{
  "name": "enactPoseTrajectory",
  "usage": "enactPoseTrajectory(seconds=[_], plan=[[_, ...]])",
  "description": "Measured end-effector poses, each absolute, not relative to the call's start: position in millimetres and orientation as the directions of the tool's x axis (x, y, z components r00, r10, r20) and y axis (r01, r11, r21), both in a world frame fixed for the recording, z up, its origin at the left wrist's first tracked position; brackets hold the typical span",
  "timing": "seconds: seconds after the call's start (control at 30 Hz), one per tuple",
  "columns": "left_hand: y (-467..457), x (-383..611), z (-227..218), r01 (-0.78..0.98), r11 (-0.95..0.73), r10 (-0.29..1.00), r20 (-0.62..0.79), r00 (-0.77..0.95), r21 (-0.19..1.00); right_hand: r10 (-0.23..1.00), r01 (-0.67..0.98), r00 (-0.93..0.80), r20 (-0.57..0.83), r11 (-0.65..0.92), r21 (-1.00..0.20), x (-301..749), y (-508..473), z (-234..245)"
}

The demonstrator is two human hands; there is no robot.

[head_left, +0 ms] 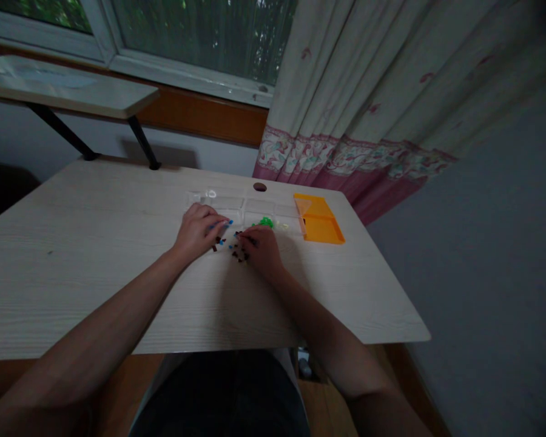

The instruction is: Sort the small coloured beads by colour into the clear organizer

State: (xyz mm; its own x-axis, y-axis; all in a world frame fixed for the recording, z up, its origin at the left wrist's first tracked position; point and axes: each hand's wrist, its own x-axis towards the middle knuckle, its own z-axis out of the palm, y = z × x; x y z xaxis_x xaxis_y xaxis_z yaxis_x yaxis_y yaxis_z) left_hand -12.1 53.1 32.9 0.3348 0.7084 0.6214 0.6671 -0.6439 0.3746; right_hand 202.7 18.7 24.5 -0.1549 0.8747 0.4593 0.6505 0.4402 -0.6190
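My left hand is over the table, thumb and forefinger closed at a small blue piece. Just to the right, my right hand has its fingers pinched together low over the tabletop; whatever they hold is too small to make out. Small dark pieces lie loose between the hands, with a few blue ones among them. Beyond the hands is a clear plastic compartment box, partly hidden by them. A heap of small green pieces shows in one of its compartments, and a few pale yellow pieces are to their right.
An orange plastic tray lies at the right end of the clear box. Behind them is a round hole in the tabletop. A raised shelf on black legs stands at the back left. A curtain hangs behind the table.
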Motion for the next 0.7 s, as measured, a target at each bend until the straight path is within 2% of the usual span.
enactPoseTrajectory(seconds=[0.17,0.7], plan=[[46.3,-4.8,37.5,0.55,-0.755,0.644,0.559,0.522,0.357,0.881,0.643,-0.128,0.456,0.424,-0.638,202.5,17.8,26.7],[48.1,-6.2,36.4,0.512,-0.77,0.635,0.539,0.554,0.381,0.879,0.622,-0.142,0.456,0.437,-0.649,198.2,15.1,27.4]])
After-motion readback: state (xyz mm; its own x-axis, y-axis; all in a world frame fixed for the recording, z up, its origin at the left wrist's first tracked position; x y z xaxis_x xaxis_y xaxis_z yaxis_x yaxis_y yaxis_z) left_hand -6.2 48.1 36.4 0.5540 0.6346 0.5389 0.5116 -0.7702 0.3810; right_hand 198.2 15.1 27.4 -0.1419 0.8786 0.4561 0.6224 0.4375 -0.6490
